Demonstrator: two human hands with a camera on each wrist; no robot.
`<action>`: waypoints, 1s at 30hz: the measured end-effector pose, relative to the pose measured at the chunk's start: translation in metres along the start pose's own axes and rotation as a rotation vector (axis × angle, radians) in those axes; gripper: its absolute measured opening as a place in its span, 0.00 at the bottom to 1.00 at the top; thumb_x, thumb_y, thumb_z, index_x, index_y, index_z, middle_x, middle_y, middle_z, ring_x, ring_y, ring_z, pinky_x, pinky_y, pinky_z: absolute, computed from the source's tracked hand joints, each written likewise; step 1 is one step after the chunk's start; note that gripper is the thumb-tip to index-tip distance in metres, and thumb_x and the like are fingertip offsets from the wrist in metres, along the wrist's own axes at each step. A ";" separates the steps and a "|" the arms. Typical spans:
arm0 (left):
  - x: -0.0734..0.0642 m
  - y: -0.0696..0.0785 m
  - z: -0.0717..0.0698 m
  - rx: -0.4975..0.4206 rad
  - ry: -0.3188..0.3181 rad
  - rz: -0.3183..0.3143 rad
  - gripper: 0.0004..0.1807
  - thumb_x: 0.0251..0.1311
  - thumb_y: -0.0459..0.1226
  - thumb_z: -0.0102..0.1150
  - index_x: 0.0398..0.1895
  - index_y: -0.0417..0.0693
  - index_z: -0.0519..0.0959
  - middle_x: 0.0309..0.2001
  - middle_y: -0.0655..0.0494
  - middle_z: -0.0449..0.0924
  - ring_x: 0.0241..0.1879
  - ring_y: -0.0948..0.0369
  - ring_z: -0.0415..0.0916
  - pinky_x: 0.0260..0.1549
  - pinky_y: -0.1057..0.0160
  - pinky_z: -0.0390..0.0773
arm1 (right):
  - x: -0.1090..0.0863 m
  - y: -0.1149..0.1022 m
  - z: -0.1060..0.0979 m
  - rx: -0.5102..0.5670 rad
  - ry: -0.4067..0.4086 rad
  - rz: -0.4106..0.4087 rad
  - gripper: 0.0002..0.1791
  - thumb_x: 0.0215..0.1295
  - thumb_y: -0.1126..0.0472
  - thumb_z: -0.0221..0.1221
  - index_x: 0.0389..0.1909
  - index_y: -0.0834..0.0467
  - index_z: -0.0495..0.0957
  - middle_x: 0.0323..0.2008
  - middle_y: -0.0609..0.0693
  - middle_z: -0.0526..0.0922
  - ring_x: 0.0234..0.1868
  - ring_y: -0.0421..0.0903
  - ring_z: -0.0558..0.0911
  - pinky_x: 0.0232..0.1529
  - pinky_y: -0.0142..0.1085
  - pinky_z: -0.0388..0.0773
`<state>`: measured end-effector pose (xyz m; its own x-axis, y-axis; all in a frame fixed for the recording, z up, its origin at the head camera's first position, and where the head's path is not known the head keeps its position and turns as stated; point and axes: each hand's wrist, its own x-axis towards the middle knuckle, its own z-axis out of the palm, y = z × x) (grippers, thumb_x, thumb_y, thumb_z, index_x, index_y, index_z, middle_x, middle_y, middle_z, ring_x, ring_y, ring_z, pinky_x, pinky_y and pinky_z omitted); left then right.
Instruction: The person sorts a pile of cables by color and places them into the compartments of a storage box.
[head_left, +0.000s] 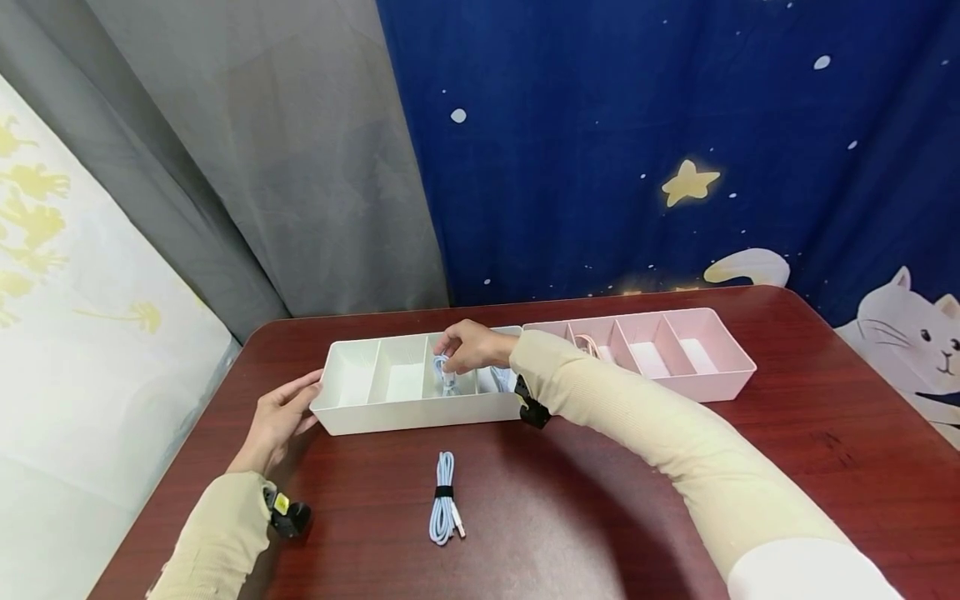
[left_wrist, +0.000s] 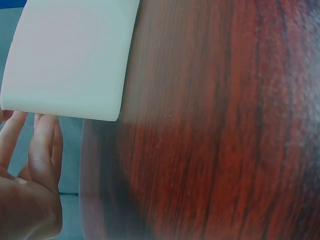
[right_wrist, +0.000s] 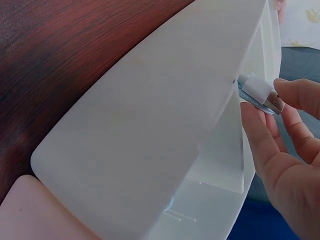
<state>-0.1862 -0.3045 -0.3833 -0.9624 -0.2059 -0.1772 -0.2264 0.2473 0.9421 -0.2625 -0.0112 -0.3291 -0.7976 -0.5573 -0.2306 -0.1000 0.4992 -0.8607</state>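
Observation:
My right hand (head_left: 474,346) pinches a light-blue USB cable (head_left: 440,364) over the third compartment from the left of a white divided tray (head_left: 420,412). In the right wrist view its USB plug (right_wrist: 260,90), white with a metal end, shows near the fingertips; part of the cable is hidden by the tray wall. With fairly straight fingers, my left hand (head_left: 279,417) touches the tray's left end. Another light-blue cable (head_left: 501,379) lies in the rightmost compartment, partly covered by my right wrist. A coiled light-blue cable (head_left: 444,500) with a black strap lies on the table in front.
A pink divided tray (head_left: 705,387) adjoins the white one on the right, with a pinkish cable (head_left: 588,343) partly visible inside. Both stand on a reddish-brown table (head_left: 360,517). Behind it hang a grey curtain (head_left: 315,167) and a blue curtain (head_left: 570,167).

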 end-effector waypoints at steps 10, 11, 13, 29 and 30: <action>-0.001 -0.001 0.000 0.007 0.004 0.001 0.28 0.56 0.49 0.55 0.60 0.50 0.68 0.36 0.71 0.72 0.31 0.74 0.73 0.32 0.70 0.76 | 0.000 -0.001 -0.001 -0.009 -0.003 -0.009 0.16 0.49 0.76 0.58 0.42 0.70 0.74 0.29 0.51 0.71 0.30 0.41 0.71 0.32 0.30 0.76; -0.001 -0.001 0.000 0.007 0.004 0.003 0.28 0.56 0.49 0.55 0.60 0.50 0.68 0.36 0.70 0.72 0.31 0.74 0.73 0.32 0.70 0.76 | -0.001 -0.002 -0.002 -0.012 -0.001 -0.011 0.16 0.49 0.76 0.58 0.42 0.70 0.74 0.29 0.51 0.71 0.30 0.41 0.71 0.32 0.30 0.76; -0.001 0.000 0.000 0.007 0.004 0.005 0.28 0.56 0.49 0.55 0.60 0.50 0.68 0.36 0.70 0.72 0.32 0.74 0.73 0.32 0.70 0.76 | -0.001 -0.003 -0.004 -0.017 0.008 -0.018 0.16 0.49 0.76 0.58 0.42 0.70 0.74 0.29 0.51 0.71 0.30 0.41 0.71 0.32 0.30 0.76; -0.002 0.000 -0.001 -0.003 0.004 0.006 0.28 0.55 0.49 0.55 0.59 0.51 0.69 0.34 0.73 0.72 0.31 0.74 0.73 0.31 0.70 0.76 | -0.017 -0.005 -0.006 0.008 0.016 -0.049 0.17 0.51 0.75 0.58 0.44 0.69 0.72 0.37 0.58 0.72 0.32 0.44 0.72 0.32 0.33 0.77; -0.002 0.000 -0.002 -0.006 0.004 0.003 0.28 0.55 0.49 0.56 0.59 0.51 0.69 0.35 0.72 0.72 0.31 0.74 0.74 0.31 0.70 0.76 | -0.019 -0.005 -0.006 0.006 0.021 -0.060 0.17 0.51 0.74 0.58 0.44 0.69 0.72 0.38 0.59 0.72 0.32 0.44 0.72 0.32 0.33 0.77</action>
<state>-0.1841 -0.3056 -0.3824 -0.9624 -0.2092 -0.1731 -0.2225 0.2427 0.9442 -0.2505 0.0003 -0.3177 -0.8025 -0.5721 -0.1694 -0.1443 0.4616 -0.8753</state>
